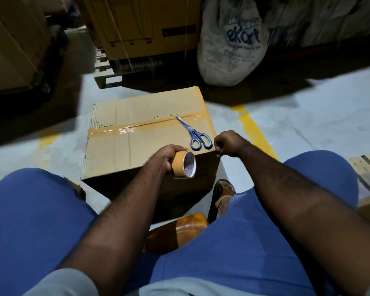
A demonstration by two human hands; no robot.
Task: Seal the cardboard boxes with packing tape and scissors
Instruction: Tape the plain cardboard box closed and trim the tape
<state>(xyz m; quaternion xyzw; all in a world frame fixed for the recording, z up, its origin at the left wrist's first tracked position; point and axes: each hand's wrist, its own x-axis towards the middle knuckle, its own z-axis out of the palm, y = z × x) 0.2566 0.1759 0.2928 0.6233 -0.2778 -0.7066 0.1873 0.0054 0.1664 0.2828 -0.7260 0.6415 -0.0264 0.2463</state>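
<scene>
A person's left grip (169, 155) clasped a tape roll (183, 165) while the right grip (226, 144) pinched the cardboard box's (137, 146) near right corner, beside scissors (193, 133).

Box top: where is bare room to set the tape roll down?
Bare: on the cardboard box, the near-left part, between tape strip and near edge, and the far part beyond that strip. Crowded: near right, with scissors, left hand holding the tape roll, right hand at the corner.
</scene>
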